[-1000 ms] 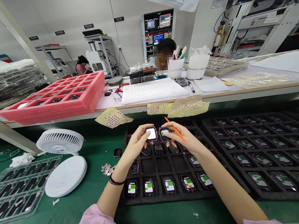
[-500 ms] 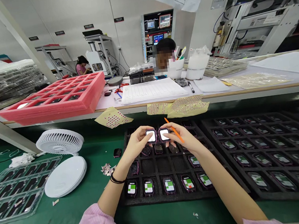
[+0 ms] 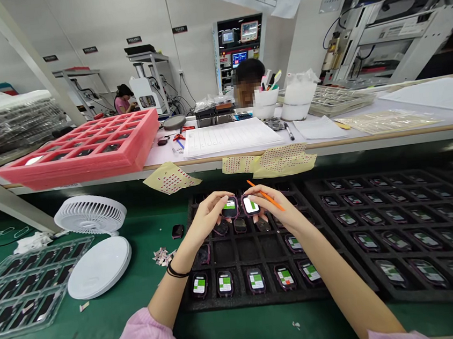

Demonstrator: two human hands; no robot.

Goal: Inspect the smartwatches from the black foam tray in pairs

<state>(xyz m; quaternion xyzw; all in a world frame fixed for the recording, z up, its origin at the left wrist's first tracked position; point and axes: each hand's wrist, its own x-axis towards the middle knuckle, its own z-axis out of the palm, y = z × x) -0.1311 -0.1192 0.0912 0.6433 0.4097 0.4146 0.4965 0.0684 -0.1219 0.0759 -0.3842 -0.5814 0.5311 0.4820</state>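
My left hand [image 3: 213, 209] grips a smartwatch [image 3: 229, 208] with a dark frame; its screen shows green and dark areas. Right beside it, a second smartwatch [image 3: 251, 205] with a mostly white, partly green screen is in my right hand [image 3: 270, 203]. An orange stick-like tool [image 3: 267, 196] is also tucked in the right hand's fingers. Both thumbs lie at the screens. Beneath the hands is a black foam tray [image 3: 237, 268] with watches in many of its pockets. Several in the front row, such as the lit watch [image 3: 256, 279], show green and white screens.
To the right lies another black tray [image 3: 366, 268] of watches. A white fan [image 3: 99, 266], a clear plastic tray [image 3: 20, 326] and a single watch [image 3: 178, 231] are on the left. A shelf ahead carries a pink foam tray [image 3: 136, 154]; a co-worker [image 3: 249, 78] is behind it.
The left watch's screen has gone from white to green and dark. The right watch's screen now shows some green. The orange tool has tilted slightly flatter; the hands have barely moved.
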